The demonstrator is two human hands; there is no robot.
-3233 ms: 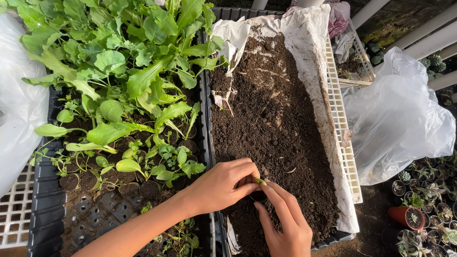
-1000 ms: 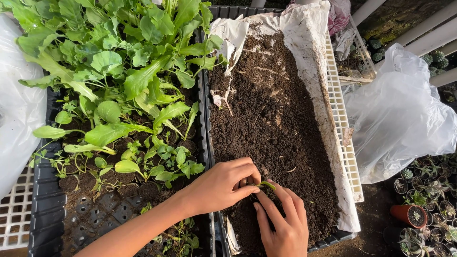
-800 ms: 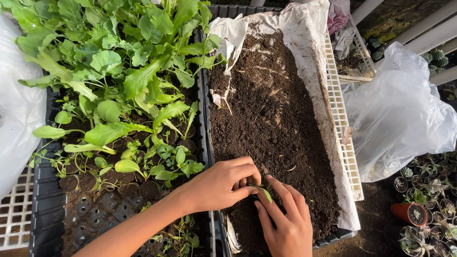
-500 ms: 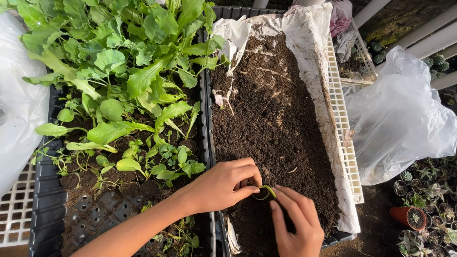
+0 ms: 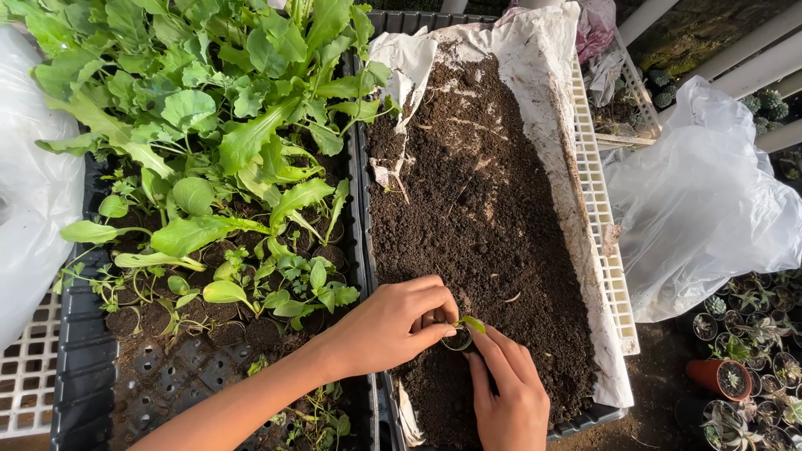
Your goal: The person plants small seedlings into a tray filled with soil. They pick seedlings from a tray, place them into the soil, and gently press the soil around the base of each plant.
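My left hand (image 5: 384, 327) curls around a small dark pot (image 5: 457, 339) half sunk in the soil, fingers closed on its rim. A tiny green seedling (image 5: 472, 322) stands in that pot. My right hand (image 5: 505, 392) comes from below, its fingertips pressing at the pot's edge beside the seedling. Both hands rest over the near end of a long tray of dark soil (image 5: 476, 209) lined with white plastic (image 5: 555, 100).
A black seedling tray (image 5: 79, 351) full of leafy green plants (image 5: 209, 125) lies to the left. White plastic bags (image 5: 697, 200) sit at right and far left. Small potted succulents (image 5: 743, 351) and a red pot (image 5: 718, 377) crowd the lower right. A white lattice crate (image 5: 597, 192) edges the soil tray.
My right hand shifted around the pot, its fingers moving from beside the seedling to pressing at the rim. The seedling leaf tipped about and now stands up. My left hand stayed put.
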